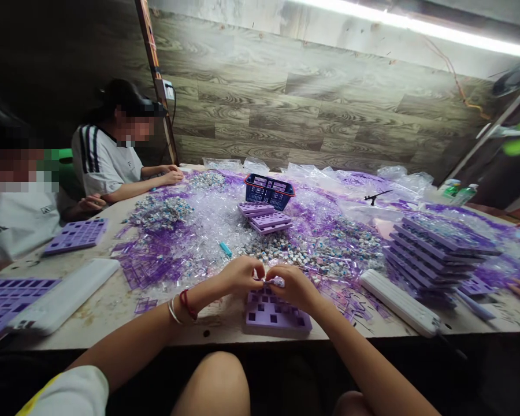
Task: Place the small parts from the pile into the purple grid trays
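My left hand [243, 275] and my right hand [295, 284] meet above the far end of a purple tray with square holes [281, 321]. The fingers of both hands are pinched together, tip to tip, around something small and pale whose kind I cannot make out. The tray lies flat at the front edge of the table, just below my hands. Beyond them spreads a heap of small white and blue pieces [268, 249]. A short turquoise tool [225, 249] lies to the left of that heap.
Two purple trays [268, 221] lean by a dark blue basket [268, 193]. A stack of filled purple trays [433, 260] stands right, behind a white bar [398, 301]. Another white bar [69, 294] lies left. Clear and purple plastic pieces [151, 266] cover the middle. Two people sit left.
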`<action>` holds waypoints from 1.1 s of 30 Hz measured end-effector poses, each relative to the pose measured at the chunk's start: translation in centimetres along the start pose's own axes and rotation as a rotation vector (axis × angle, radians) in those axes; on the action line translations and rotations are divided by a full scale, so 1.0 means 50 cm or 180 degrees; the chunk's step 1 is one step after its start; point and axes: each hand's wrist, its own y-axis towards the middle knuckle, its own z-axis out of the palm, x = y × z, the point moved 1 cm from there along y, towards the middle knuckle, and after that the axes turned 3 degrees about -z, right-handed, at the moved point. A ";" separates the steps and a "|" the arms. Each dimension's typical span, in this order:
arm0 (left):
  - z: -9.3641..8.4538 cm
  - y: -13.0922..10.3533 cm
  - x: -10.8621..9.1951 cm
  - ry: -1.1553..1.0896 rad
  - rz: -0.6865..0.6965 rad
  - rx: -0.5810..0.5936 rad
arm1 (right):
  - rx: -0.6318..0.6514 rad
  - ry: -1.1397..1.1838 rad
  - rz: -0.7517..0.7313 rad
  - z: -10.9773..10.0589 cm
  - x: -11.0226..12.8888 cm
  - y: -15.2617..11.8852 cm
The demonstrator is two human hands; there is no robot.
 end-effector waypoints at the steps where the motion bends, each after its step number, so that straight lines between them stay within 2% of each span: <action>1: 0.002 -0.001 0.001 -0.0014 0.0015 0.0002 | 0.0010 0.0006 0.0013 0.000 0.001 0.000; 6: 0.008 0.002 0.009 0.0035 0.0152 -0.0056 | 0.0059 0.0096 0.0099 -0.001 0.005 0.005; 16: 0.010 0.019 0.035 -0.0030 0.0724 0.0098 | 0.0288 0.0303 0.0145 -0.010 -0.004 0.021; 20: 0.010 0.022 0.039 0.0012 0.0787 0.0176 | 0.0440 0.0382 0.0219 -0.014 -0.007 0.031; 28: 0.005 0.019 0.022 0.0214 0.0706 0.0195 | 0.0850 -0.0211 0.0400 -0.027 0.016 0.058; 33: 0.007 0.021 0.024 0.0007 0.0679 0.0299 | 0.0797 -0.0589 0.0602 -0.028 0.020 0.057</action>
